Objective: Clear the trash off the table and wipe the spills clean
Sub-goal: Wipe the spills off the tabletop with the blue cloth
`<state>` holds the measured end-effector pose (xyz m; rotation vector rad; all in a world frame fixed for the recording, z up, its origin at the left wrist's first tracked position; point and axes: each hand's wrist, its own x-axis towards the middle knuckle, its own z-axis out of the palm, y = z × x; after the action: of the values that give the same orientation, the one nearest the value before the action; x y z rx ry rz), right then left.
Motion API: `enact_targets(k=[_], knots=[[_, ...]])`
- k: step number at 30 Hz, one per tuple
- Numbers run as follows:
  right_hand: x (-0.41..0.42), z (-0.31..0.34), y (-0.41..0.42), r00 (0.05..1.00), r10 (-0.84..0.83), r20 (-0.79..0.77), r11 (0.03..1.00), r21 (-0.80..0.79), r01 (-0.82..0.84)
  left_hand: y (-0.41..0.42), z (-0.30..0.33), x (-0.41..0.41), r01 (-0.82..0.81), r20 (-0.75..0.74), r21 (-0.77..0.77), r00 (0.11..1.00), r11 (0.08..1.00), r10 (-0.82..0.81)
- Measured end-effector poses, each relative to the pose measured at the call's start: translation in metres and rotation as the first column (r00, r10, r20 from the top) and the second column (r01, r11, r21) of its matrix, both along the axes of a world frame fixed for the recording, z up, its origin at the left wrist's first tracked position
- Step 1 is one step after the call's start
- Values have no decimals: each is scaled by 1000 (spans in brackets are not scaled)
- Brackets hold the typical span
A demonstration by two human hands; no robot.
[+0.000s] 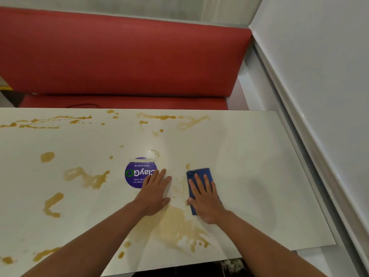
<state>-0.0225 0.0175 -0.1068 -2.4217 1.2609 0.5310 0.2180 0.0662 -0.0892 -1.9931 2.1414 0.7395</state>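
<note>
The blue cloth (pixel 199 180) lies folded flat on the white desk (pixel 259 176), right of centre, pinned under the right hand (pixel 206 200); its fingers (pixel 199 182) are straight and slightly spread, pressing down rather than gripping. The left hand (pixel 154 193) rests palm-down just beside it, fingers straight and close together, their tips overlapping the edge of the round purple sticker (pixel 136 173). The cloth appears soft, light and pliable, so it is best driven by flat palm pressure across its middle; pinching a corner would likely let it bunch or unfold. The brown liquid spills (pixel 87 178) look thin and wet (probably slippery under a bracing palm), with the largest smear (pixel 175 222) lying between the wrists and further streaks along the far edge near the red bench seat (pixel 119 56). No loose trash is visible on the desk, so wiping appears to be the remaining work.
</note>
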Motion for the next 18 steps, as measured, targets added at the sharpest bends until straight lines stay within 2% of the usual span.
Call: enact_targets(k=[3,5,8,11,13,15,18], knots=[[20,2,-48,975,-220,5,974,56,220,1,-2,0,8,6,1,1000,1000,-8],[32,4,-67,962,-273,-27,958,81,275,1,-3,0,5,-1,-2,1000,1000,-5],[29,7,-51,972,-235,-14,971,35,235,1,-5,0,6,-3,1,1000,1000,-6],[10,8,0,986,-159,54,986,61,155,1,-7,1,-1,-4,-14,1000,1000,1],[-7,5,32,993,-88,83,996,12,87,1,-7,2,-6,-22,-19,1000,1000,5],[-22,4,39,995,-93,38,995,-17,94,1,-6,1,-9,-28,-23,1000,1000,9],[-23,3,1,984,-167,56,984,-46,170,1,-4,2,4,-14,-10,1000,1000,-5]])
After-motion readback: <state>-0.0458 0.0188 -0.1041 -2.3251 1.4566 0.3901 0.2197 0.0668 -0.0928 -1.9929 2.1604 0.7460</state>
